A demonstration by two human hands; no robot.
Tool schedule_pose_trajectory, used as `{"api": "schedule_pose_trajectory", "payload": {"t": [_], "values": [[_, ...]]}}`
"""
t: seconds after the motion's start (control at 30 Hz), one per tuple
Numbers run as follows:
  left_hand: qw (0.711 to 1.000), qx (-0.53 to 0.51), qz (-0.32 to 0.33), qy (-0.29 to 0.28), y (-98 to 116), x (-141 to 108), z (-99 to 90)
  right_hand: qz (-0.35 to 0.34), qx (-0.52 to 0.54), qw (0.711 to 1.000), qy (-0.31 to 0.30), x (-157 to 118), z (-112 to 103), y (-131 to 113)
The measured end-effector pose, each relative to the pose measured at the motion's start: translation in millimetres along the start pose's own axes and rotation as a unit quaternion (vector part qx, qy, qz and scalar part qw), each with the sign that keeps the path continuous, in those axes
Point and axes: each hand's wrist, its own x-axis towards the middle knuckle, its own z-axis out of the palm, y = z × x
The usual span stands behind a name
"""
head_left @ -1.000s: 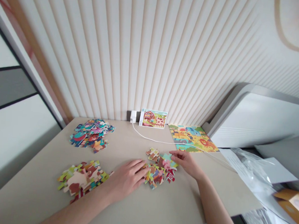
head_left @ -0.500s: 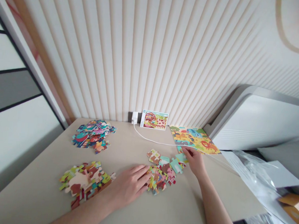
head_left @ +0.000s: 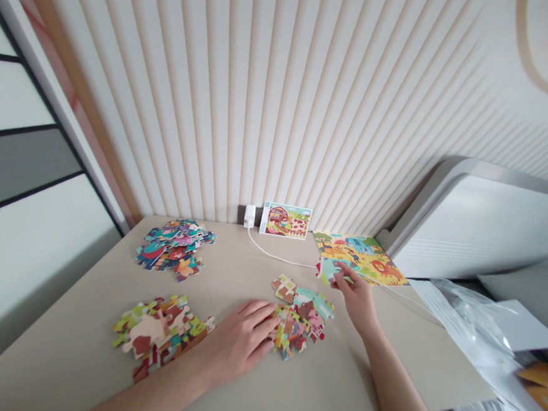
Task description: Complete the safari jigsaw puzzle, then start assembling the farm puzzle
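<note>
My left hand (head_left: pixel 241 335) lies flat on the table, fingers stretched out. Its fingertips touch the edge of a pile of farm-coloured puzzle pieces (head_left: pixel 296 329). Between the thumb and fingers of my right hand (head_left: pixel 354 299) is a light-blue puzzle piece (head_left: pixel 328 270) with red at its left side. It is held up beyond the pile, in front of the animal picture; whether it is one piece or several together I cannot tell. A brown-and-cream piece (head_left: pixel 284 287) and light-blue pieces (head_left: pixel 305 295) lie at the pile's far edge.
Left of my left hand is a heap of cow-patterned pieces (head_left: pixel 152 331); a darker multicoloured heap (head_left: pixel 172 245) lies behind it. A farm picture card (head_left: pixel 286 221) leans on the wall beside a white charger (head_left: pixel 249 216). Its cable (head_left: pixel 280 258) runs rightward, past the animal picture (head_left: pixel 368 259).
My right hand has raised the light-blue piece off to the far side of the pile, turning it so more of it shows. My left hand has stayed in place.
</note>
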Motion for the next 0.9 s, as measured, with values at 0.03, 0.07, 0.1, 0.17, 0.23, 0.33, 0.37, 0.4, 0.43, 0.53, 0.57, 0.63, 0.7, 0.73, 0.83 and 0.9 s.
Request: {"api": "schedule_pose_trajectory", "payload": {"t": [0.03, 0.07, 0.1, 0.17, 0.23, 0.33, 0.37, 0.4, 0.43, 0.53, 0.57, 0.63, 0.7, 0.73, 0.83, 0.9], "values": [[1.000, -0.002, -0.003, 0.006, 0.3, 0.4, -0.9, 0.009, 0.020, 1.000, -0.021, -2.7, 3.5, -1.2], [1.000, -0.003, -0.004, 0.010, 0.4, 0.7, -1.6, 0.017, 0.036, 0.998, -0.047, -5.4, 6.7, -2.0], [1.000, -0.005, -0.006, 0.013, 0.5, 0.9, -2.1, 0.026, 0.048, 0.996, -0.075, -7.9, 9.6, -2.3], [1.000, -0.009, -0.008, 0.014, 0.3, 1.0, -2.2, 0.046, 0.061, 0.990, -0.122, -11.9, 14.4, -1.5], [1.000, -0.014, -0.009, 0.014, 0.3, 0.9, -1.6, 0.068, 0.070, 0.985, -0.145, -13.8, 17.8, 0.3], [1.000, -0.021, -0.009, 0.010, 0.9, 0.7, -0.6, 0.087, 0.065, 0.985, -0.133, -12.6, 19.5, 2.8], [1.000, -0.023, -0.010, 0.008, 1.2, 0.6, -0.5, 0.086, 0.054, 0.987, -0.124, -11.4, 18.7, 3.2], [1.000, -0.024, -0.011, 0.007, 1.3, 0.4, -0.5, 0.081, 0.043, 0.990, -0.110, -10.0, 17.1, 3.4], [1.000, -0.026, -0.012, 0.006, 1.3, 0.2, -0.5, 0.071, 0.032, 0.993, -0.092, -8.5, 14.5, 3.2], [0.999, -0.029, -0.017, -0.004, 0.3, -1.0, -0.5, 0.019, -0.014, 0.999, -0.039, -5.0, 1.9, 0.0], [0.999, -0.030, -0.018, -0.007, -0.2, -1.4, -0.6, 0.002, -0.039, 0.999, -0.039, -4.4, -3.3, -2.0], [0.999, -0.032, -0.021, -0.010, -1.4, -2.2, -0.8, -0.024, -0.096, 0.991, -0.089, -4.4, -13.2, -6.9], [0.999, -0.032, -0.023, -0.009, -2.2, -2.6, -1.3, -0.046, -0.150, 0.970, -0.187, -5.3, -20.4, -11.1], [0.999, -0.032, -0.024, -0.008, -2.4, -2.5, -1.6, -0.057, -0.174, 0.956, -0.230, -6.0, -22.6, -12.1], [0.999, -0.037, -0.025, -0.010, -2.0, -2.1, -2.4, -0.085, -0.254, 0.927, -0.262, -7.8, -22.2, -9.1], [0.998, -0.047, -0.026, -0.013, -1.3, -2.0, -2.4, -0.104, -0.289, 0.923, -0.231, -9.0, -16.1, -3.8]]}}
